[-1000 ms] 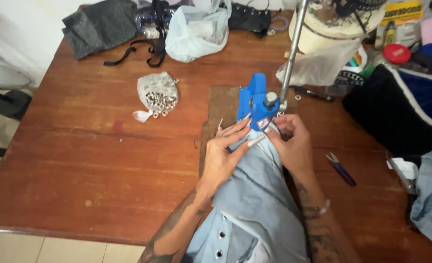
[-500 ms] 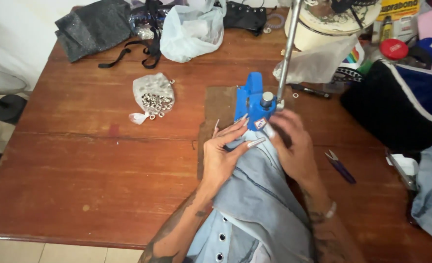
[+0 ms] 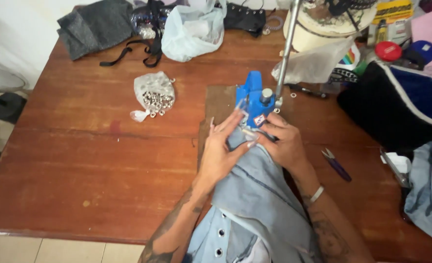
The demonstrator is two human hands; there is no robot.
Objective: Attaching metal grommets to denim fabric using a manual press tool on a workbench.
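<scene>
We see a worn reddish wooden table [image 3: 79, 160] filling most of the view. Pale floor tiles [image 3: 40, 249] show below its front edge, and a white wall [image 3: 16, 34], perhaps a curtain, stands at upper left.
</scene>
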